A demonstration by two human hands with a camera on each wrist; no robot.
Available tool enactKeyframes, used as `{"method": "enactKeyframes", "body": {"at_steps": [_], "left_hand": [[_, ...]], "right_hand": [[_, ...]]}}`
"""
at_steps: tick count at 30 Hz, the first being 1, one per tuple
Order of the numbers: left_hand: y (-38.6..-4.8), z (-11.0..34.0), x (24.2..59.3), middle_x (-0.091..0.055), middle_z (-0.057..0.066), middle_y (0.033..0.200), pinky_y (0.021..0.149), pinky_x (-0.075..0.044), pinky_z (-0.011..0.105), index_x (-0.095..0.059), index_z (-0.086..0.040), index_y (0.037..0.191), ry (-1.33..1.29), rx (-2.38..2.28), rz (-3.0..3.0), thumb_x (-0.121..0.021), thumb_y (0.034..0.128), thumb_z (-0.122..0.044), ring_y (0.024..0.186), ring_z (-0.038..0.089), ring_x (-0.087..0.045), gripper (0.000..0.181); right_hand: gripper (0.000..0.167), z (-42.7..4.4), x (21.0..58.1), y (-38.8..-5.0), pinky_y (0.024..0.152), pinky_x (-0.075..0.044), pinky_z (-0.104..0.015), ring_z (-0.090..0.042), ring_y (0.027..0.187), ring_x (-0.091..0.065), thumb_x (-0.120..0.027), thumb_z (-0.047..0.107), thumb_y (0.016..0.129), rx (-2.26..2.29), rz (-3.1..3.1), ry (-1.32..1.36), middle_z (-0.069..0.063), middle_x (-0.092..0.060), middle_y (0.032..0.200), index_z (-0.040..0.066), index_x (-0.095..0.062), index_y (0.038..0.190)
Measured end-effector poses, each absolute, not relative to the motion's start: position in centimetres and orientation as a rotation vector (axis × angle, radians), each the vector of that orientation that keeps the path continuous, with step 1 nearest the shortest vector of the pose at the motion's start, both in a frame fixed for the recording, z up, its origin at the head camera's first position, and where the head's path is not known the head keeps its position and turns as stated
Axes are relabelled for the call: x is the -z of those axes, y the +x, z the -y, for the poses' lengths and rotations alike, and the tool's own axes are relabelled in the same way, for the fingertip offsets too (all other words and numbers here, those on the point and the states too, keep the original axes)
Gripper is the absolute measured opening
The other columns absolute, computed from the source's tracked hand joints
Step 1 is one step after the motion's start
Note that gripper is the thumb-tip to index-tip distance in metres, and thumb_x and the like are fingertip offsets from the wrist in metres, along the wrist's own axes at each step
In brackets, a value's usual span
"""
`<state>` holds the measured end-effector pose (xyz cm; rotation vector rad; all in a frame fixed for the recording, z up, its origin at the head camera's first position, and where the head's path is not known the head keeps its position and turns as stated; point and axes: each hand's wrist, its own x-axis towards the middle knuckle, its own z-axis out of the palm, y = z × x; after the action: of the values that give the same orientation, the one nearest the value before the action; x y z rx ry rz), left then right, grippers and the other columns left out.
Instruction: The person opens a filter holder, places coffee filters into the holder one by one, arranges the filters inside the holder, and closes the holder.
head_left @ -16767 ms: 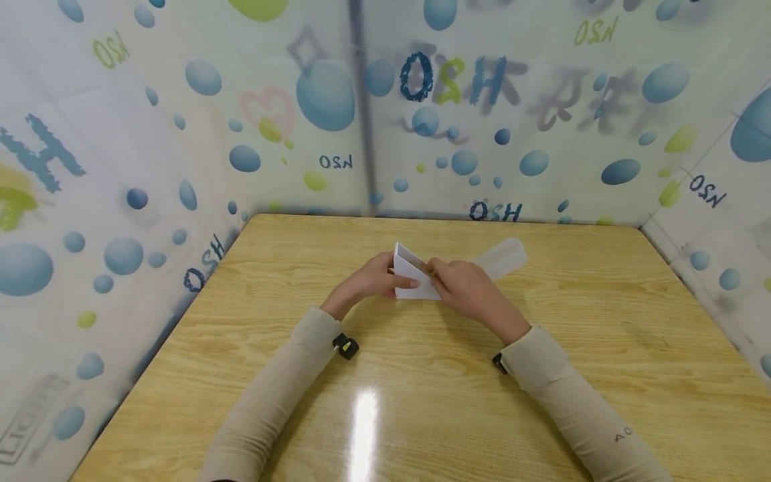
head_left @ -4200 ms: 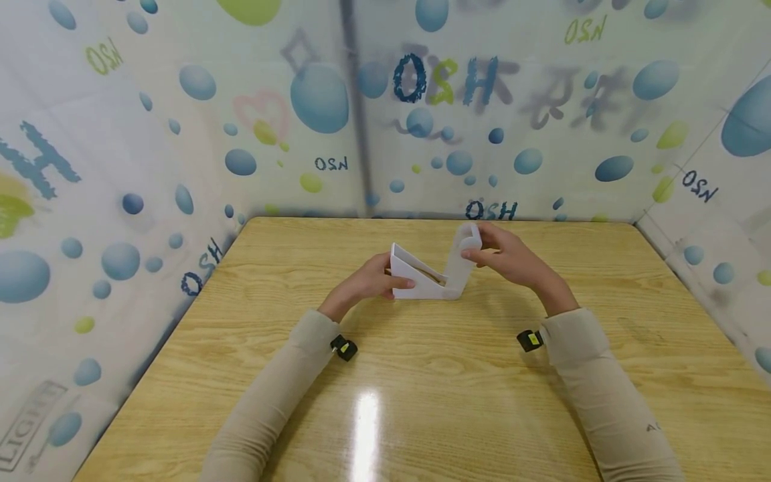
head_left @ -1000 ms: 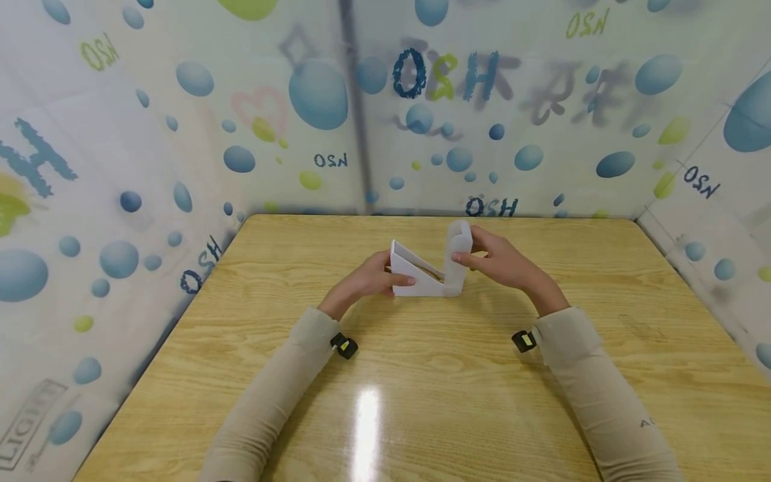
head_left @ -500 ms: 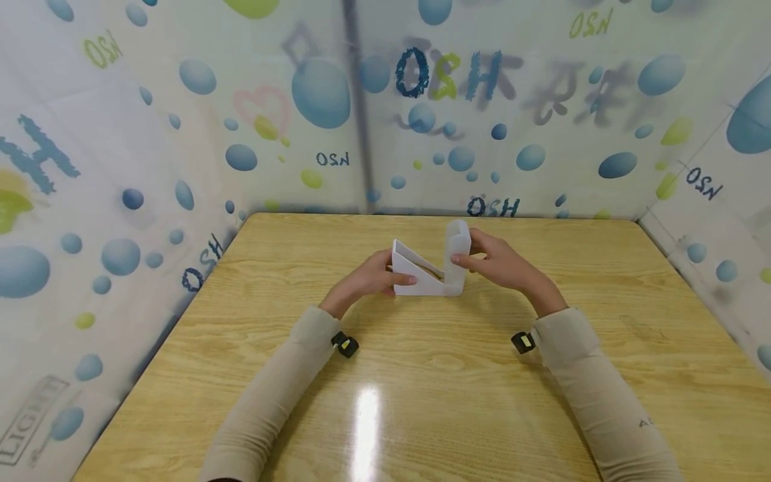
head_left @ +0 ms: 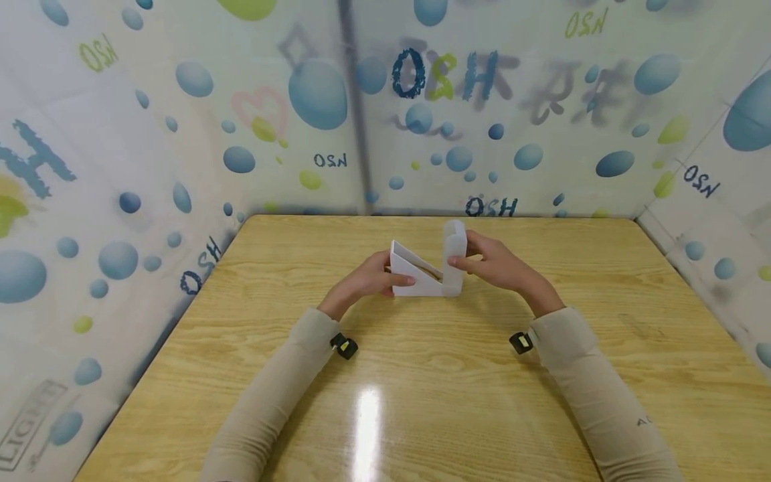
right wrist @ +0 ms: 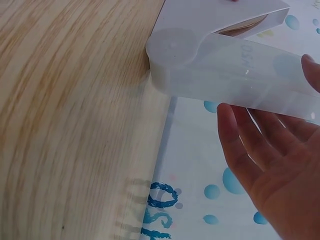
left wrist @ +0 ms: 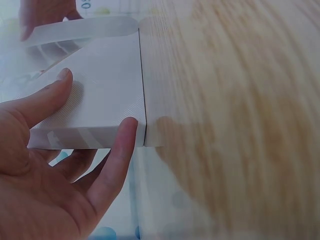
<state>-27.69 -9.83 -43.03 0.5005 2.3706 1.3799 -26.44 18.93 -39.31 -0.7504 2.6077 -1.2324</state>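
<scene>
A white box [head_left: 415, 284] with a slanted open top stands on the table. A thin brown, paper-like edge [head_left: 429, 269] shows inside its opening; what it is I cannot tell. At the box's right end a translucent lid [head_left: 454, 251] is hinged and stands nearly upright. My left hand [head_left: 375, 276] grips the box's left end, thumb on the near face; in the left wrist view the fingers [left wrist: 120, 155] lie along its end and underside. My right hand [head_left: 496, 264] holds the lid's upper part between thumb and fingers, as the right wrist view shows the fingers [right wrist: 230, 125] behind it.
The wooden table [head_left: 434, 395] stretches around the box, with its back edge against a patterned curtain [head_left: 325, 94]. Curtain panels also hang on the left and right. A small black camera sits on each wrist.
Earlier, my right fingers were in the box's opening while the lid leaned back to the right. Since then my right hand took the lid and swung it up and leftward. The left hand stayed.
</scene>
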Motion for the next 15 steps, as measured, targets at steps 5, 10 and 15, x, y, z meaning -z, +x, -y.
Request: {"method": "enactKeyframes", "body": {"at_steps": [5, 10, 15], "left_hand": [[-27.57, 9.84, 42.95, -0.068, 0.016, 0.13, 0.069, -0.06, 0.033, -0.059, -0.01, 0.134, 0.506, -1.373, -2.376, -0.075, 0.0963, -0.019, 0.107, 0.027, -0.068, 0.042], [-27.55, 9.83, 42.9, -0.069, 0.017, 0.129, 0.07, -0.061, 0.035, -0.059, -0.009, 0.133, 0.518, -1.374, -2.374, -0.075, 0.0962, -0.019, 0.105, 0.027, -0.069, 0.042], [-27.54, 9.83, 42.84, -0.069, 0.017, 0.127, 0.069, -0.061, 0.035, -0.059, -0.009, 0.133, 0.519, -1.385, -2.369, -0.075, 0.0962, -0.019, 0.103, 0.026, -0.068, 0.041]], "right_hand": [[0.047, -18.78, 39.57, -26.56, 0.093, -0.056, -0.05, -0.032, 0.117, -0.064, -0.062, 0.033, 0.105, 1.211, -2.614, -0.746, -0.014, -0.066, 0.127, 0.009, -0.05, 0.143], [0.049, -18.73, 39.68, -26.45, 0.096, -0.054, -0.053, -0.031, 0.117, -0.063, -0.062, 0.036, 0.105, 1.201, -2.601, -0.746, -0.014, -0.067, 0.126, 0.01, -0.049, 0.144], [0.05, -18.66, 39.7, -26.46, 0.098, -0.053, -0.054, -0.031, 0.118, -0.063, -0.062, 0.036, 0.105, 1.196, -2.596, -0.735, -0.014, -0.067, 0.126, 0.01, -0.048, 0.145]]}}
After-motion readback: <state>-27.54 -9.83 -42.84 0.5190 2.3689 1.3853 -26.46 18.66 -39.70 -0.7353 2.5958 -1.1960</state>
